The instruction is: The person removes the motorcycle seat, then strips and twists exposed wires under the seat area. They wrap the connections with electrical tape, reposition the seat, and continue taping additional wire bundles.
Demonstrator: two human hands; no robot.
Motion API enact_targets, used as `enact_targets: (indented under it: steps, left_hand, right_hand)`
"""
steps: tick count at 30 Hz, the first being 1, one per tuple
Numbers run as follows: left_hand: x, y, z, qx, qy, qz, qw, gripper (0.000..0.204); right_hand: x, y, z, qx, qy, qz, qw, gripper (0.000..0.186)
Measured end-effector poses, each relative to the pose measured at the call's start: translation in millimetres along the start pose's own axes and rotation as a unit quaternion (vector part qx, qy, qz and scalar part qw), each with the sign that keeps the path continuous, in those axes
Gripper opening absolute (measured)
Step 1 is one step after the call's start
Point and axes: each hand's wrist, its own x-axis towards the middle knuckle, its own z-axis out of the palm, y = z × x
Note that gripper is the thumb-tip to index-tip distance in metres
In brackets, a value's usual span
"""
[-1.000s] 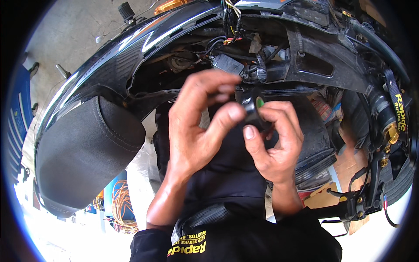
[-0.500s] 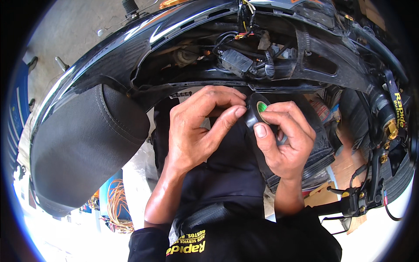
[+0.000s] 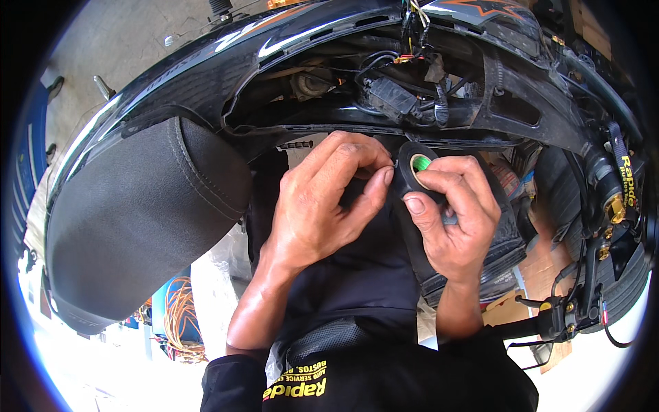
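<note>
Both hands meet at the frame's centre: the right hand point(image 3: 456, 220) grips a black tape roll point(image 3: 414, 172) with a green core, while the left hand point(image 3: 322, 202) pinches at its edge. Left sits a black seat point(image 3: 137, 220); above, tangled wires point(image 3: 398, 96).

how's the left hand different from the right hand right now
The right hand holds the black tape roll around its rim; the left hand only pinches at the roll's edge with its fingertips. The left forearm shows bare and long, the right one short. Both hands are bare and meet below the scooter's open bodywork.
</note>
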Motion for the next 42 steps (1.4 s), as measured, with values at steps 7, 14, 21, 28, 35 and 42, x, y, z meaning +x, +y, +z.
enact_targets:
  steps: [7, 14, 21, 28, 35, 42]
  left_hand:
    - [-3.0, 1.3, 12.3, -0.359, 0.085, -0.167, 0.914, 0.010]
    - [0.9, -8.4, 10.7, -0.231, 0.003, -0.098, 0.968, 0.009]
    - [9.4, -6.8, 20.0, -0.183, 0.032, -0.047, 0.981, 0.010]
    - [72.2, -22.9, 47.9, -0.094, 0.217, 0.007, 0.972, 0.037]
    - [112.0, 23.6, 58.3, -0.099, 0.239, -0.134, 0.957, 0.055]
    - [83.3, -17.0, 70.5, -0.178, 0.223, -0.029, 0.958, 0.035]
  right_hand:
    - [5.9, 7.9, 6.6, 0.126, 0.066, -0.005, 0.990, 0.031]
    - [19.7, -2.9, -2.8, 0.294, -0.032, 0.211, 0.931, 0.021]
    - [33.8, -8.7, -4.8, 0.077, 0.005, 0.071, 0.995, 0.012]
    - [60.7, -5.5, 4.7, -0.098, 0.239, 0.021, 0.966, 0.006]
    - [79.5, -3.0, 1.9, -0.110, 0.246, -0.013, 0.963, 0.008]
    - [91.1, 0.2, -10.7, 0.086, 0.195, 0.070, 0.974, 0.014]
